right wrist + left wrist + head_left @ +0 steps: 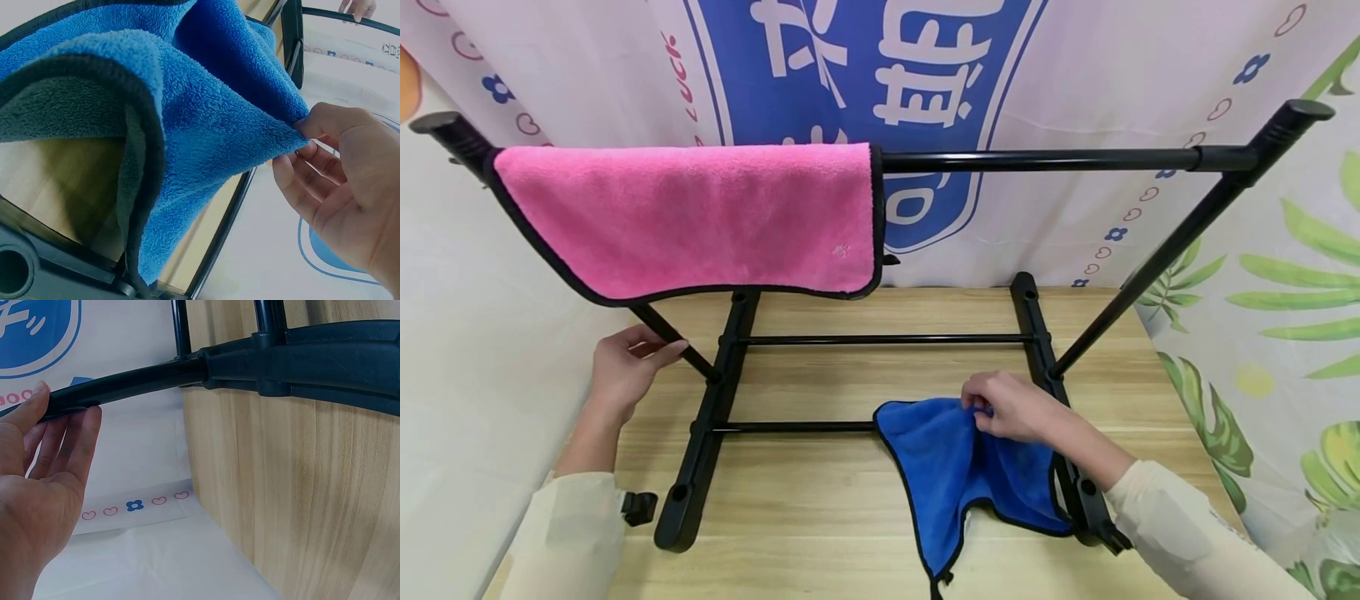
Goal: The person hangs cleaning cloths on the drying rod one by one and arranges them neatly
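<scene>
My right hand [1009, 406] pinches a blue towel [936, 450] with black edging. The cloth is gathered into a peak at the fingertips, and its lower corners spread over the front right of the rack's base. In the right wrist view, thumb and fingers nip a fold of the towel [206, 125], whose grey-green underside shows. My left hand [628, 371] holds the slanting left post [658, 322] of a black rack, thumb on one side and fingers on the other, as the left wrist view of the post [131, 386] confirms. A pink towel [700, 221] hangs over the top bar's left half.
The black top bar [1037, 160] runs on to the right post [1150, 258]. Two thin lower bars join the base feet [696, 467] on a wood-grain table [805, 517]. Behind hangs a white cloth with a blue printed sign [865, 83]; leaf-patterned cloth [1300, 292] is at right.
</scene>
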The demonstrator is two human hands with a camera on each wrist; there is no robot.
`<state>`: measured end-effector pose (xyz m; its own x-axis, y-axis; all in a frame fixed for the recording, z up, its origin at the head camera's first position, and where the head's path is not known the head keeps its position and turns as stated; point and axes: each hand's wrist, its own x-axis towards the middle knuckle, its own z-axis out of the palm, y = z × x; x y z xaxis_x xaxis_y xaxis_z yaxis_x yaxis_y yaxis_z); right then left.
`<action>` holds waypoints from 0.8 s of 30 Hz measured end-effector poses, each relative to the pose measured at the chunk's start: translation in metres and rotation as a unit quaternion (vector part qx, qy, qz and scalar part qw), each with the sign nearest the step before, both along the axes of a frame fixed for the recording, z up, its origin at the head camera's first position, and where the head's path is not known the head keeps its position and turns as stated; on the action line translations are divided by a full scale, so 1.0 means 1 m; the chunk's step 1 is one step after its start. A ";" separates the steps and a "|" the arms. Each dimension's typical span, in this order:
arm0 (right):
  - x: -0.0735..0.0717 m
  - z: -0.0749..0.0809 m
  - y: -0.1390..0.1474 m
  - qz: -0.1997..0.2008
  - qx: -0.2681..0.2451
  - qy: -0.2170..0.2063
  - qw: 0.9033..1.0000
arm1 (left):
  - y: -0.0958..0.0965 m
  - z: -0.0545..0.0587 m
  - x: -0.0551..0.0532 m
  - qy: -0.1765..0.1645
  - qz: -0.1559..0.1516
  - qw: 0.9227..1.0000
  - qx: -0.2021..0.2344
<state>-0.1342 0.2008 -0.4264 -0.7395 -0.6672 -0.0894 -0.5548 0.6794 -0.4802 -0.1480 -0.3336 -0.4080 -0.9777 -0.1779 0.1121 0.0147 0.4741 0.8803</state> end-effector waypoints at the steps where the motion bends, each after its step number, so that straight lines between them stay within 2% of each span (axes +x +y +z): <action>1: 0.000 0.001 0.000 -0.001 -0.003 0.001 1.000 | 0.001 0.001 0.000 -0.001 -0.001 1.000 0.001; 10: -0.002 0.004 0.003 0.005 -0.049 0.042 0.998 | -0.001 -0.003 -0.001 0.005 0.001 1.000 0.000; 18: -0.004 0.008 0.004 0.003 -0.078 0.038 0.996 | -0.002 -0.003 -0.002 0.001 0.000 1.000 -0.003; 24: -0.005 0.011 0.007 0.004 -0.080 0.050 0.995 | -0.002 -0.002 -0.001 -0.003 -0.001 1.000 -0.008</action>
